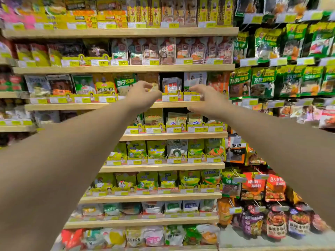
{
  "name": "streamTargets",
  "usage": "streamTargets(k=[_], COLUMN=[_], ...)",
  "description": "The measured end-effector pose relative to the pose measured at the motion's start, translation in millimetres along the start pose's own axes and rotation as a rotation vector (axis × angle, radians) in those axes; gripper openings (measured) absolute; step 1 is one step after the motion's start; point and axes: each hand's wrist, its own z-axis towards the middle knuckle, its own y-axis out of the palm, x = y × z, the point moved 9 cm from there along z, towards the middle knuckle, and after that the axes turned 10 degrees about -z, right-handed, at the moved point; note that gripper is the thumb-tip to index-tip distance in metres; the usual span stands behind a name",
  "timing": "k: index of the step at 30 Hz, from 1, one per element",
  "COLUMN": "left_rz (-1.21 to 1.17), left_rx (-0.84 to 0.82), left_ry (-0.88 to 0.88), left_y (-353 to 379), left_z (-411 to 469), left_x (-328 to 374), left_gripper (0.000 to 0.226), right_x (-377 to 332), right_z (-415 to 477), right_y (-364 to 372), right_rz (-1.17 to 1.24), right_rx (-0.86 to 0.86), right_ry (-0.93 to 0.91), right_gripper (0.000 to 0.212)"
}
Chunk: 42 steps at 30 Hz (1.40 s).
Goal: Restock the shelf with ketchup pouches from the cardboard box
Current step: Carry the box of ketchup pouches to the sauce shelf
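Reaching forward at chest height, both bare arms extend toward the third wooden shelf (90, 106) from the top. The ketchup pouches (171, 85) stand there as a small upright stack with a red label, set back in a dark slot behind the yellow price tags (172, 97).

Left hand (143, 96): fingers curled, grip narrow. Thumb and fingertips close together at a small pale object (154, 87). The view is blurred here, so it cannot be told whether the object is pinched or merely stands behind the fingers. The stack lies just to the right of this grip and apart from it.

Right hand (204, 98): fingers extended and slightly bent, grip wide, holding nothing. The fingertips (193, 89) sit at the top edge of the price tag rail, in front of the slot next to the stack on its right.

The stack therefore stands between the two hands, slightly above and behind both grips, and appears to touch neither.
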Motion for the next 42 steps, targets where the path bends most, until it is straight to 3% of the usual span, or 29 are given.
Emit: streamTargets(k=[8,15,23,26,32,38,42], left_rz=[0.017,0.185,0.198,0.145,0.159,0.149,0.117], left_rx=[-0.103,-0.14,-0.203,-0.267,-0.326,-0.406,-0.417], left_ry=[-0.062,-0.062,-0.041,-0.123,-0.294,-0.513,-0.6], left_y=[36,85,164,196,224,248,268], left_z=[27,88,163,165,151,86,39], left_x=[-81,-143,-207,-263,-382,-523,-600], left_gripper=[0.05,0.049,0.043,0.038,0.039,0.035,0.024], right_x=[42,101,166,179,206,251,279], right_z=[17,69,132,135,102,8,-53], right_y=[88,171,273,327,436,547,614], right_rz=[-0.041,-0.09,-0.093,-0.043,-0.008,0.071,0.074], right_rx=[-0.068,-0.158,-0.258,-0.316,-0.467,-0.66,-0.675], right_ry=[0.065,0.081,0.087,0.102,0.115,0.295,0.419], right_gripper=[0.058,0.057,0.053,0.046,0.046,0.047,0.043])
